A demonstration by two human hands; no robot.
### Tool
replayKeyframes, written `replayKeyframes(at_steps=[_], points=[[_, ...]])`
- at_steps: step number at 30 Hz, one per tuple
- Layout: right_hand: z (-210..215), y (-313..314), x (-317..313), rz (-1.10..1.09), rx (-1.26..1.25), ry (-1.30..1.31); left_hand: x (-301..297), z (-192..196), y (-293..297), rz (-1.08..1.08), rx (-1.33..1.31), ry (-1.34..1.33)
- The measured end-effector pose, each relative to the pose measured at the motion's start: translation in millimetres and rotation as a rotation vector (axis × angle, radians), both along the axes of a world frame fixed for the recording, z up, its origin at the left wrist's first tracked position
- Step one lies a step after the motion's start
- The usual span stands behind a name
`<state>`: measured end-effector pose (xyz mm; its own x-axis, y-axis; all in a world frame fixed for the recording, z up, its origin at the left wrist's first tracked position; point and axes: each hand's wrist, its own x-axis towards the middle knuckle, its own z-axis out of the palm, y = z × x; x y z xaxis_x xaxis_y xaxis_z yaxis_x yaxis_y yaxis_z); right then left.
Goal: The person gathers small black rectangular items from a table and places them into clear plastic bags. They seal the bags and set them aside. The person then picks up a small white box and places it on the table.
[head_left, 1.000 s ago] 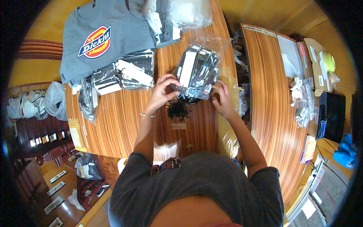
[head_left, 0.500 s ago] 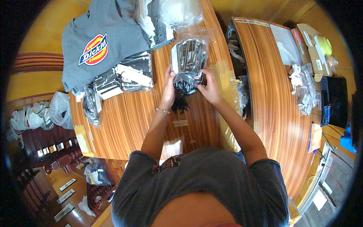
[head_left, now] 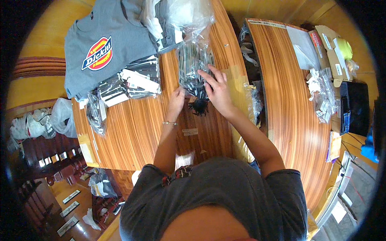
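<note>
A clear plastic bag of black-and-white hang tags [head_left: 191,64] lies on the wooden table in front of me, the tags packed on edge. Black strings [head_left: 198,106] stick out at its near end. My left hand [head_left: 175,102] is closed at the bag's near left corner, gripping the plastic. Across the bag's right side, my right hand [head_left: 219,88] rests with fingers stretched out and apart. To the left, a loose pile of similar tags [head_left: 130,82] sits partly beneath a grey T-shirt [head_left: 128,38] with a red, yellow and blue chest print.
A small plastic bag of tags [head_left: 95,114] lies near the table's left edge. Crumpled clear plastic [head_left: 191,14] is at the far side. Yellowish tape [head_left: 237,92] runs along the right edge. Beyond a gap, a second table [head_left: 289,120] carries cardboard boxes [head_left: 331,52] and plastic packaging [head_left: 323,96].
The bag has gone from tilted up between both hands to lying flatter on the table. My left hand has moved to its near corner; my right fingers have spread over it.
</note>
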<state>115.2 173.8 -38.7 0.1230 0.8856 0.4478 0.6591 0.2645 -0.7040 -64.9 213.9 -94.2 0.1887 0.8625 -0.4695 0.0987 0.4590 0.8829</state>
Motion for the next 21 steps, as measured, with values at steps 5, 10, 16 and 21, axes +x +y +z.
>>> replayKeyframes(at_steps=[5,10,16,21], points=[[-10.9,-1.5,13.2,0.117,0.093,0.304,0.1,35.8,-1.4,-0.162,0.690,0.080],[-73.1,-7.7,23.5,-0.011,-0.234,1.060,10.6,30.5,-23.3,-0.142,0.551,-0.094],[-67.2,-9.8,-1.7,0.146,-0.211,0.939,29.4,18.1,-33.4,-0.053,0.783,0.320],[-39.3,-4.2,-5.6,0.007,-0.209,0.989,39.4,34.6,-32.7,-0.025,0.819,0.345]])
